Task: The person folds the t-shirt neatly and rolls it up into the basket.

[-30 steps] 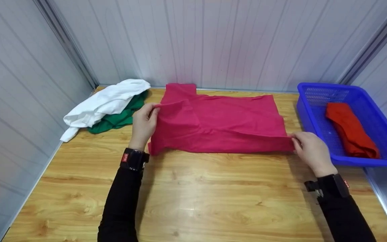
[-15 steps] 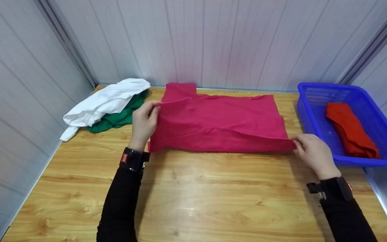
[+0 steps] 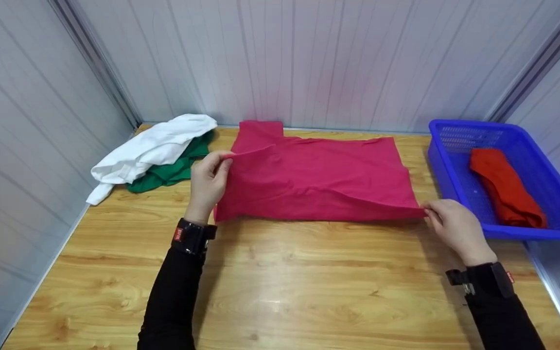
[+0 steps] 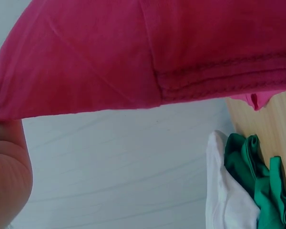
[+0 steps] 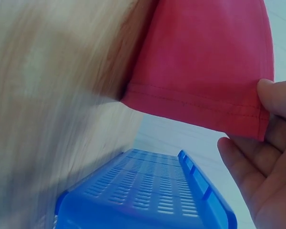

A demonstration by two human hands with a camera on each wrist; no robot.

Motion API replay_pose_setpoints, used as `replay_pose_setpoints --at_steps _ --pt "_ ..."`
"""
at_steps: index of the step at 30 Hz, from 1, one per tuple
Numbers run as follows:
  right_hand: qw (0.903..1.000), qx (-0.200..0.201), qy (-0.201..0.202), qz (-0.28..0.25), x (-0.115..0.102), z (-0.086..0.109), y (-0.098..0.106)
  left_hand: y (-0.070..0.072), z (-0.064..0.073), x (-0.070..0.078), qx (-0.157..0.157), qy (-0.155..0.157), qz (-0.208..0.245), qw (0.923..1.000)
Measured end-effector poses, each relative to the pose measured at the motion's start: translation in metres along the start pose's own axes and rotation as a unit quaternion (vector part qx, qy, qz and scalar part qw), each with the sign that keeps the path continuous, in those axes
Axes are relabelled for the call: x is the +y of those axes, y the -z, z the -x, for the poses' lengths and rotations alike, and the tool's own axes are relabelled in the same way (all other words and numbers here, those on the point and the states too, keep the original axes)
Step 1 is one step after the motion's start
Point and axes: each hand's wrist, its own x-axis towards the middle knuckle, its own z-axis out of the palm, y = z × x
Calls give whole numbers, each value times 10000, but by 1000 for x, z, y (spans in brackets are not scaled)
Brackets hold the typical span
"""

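Note:
A pink T-shirt (image 3: 338, 165) lies sideways on the wooden table, its near side raised in a long fold. My left hand (image 3: 208, 182) pinches the shirt at its left end, lifting the cloth near the sleeve. In the left wrist view the lifted cloth (image 4: 95, 57) shows a stitched hem, and only part of the hand is in sight. At the bottom hem's near corner my right hand (image 3: 457, 228) pinches the shirt between thumb and fingers. The right wrist view shows that hem corner (image 5: 205, 100) held up off the wood.
A blue plastic basket (image 3: 447, 170) stands at the right with a folded orange-red garment (image 3: 508, 189) inside. At the back left, a crumpled white garment (image 3: 153, 146) lies partly over a green one (image 3: 173, 172). Pale panel walls (image 3: 328, 63) enclose the table (image 3: 304, 287).
My right hand has moved slightly toward me, drawing the hem corner with it. The left hand stays almost in place, still pinching the shirt.

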Motion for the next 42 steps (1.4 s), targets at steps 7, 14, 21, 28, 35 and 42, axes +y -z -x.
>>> replay_pose_setpoints --at_steps 7,14,21,28,35,42 --pt "9995 -107 284 -89 2 14 0 5 8 18 -249 86 305 9992" --pt "9980 -204 587 -63 3 24 1 12 16 31 -449 -329 520 9971" --pt "9965 -313 765 -88 2 33 1 14 24 9 -649 -382 735 9944" --pt "9948 -449 907 -119 1 39 0 19 28 10 -666 -383 842 9935" --pt "9940 -480 974 -138 1 39 2 20 28 12 -717 -378 885 9928" --pt "9972 -406 616 -102 -1 33 0 13 24 8 -773 -360 623 9944"
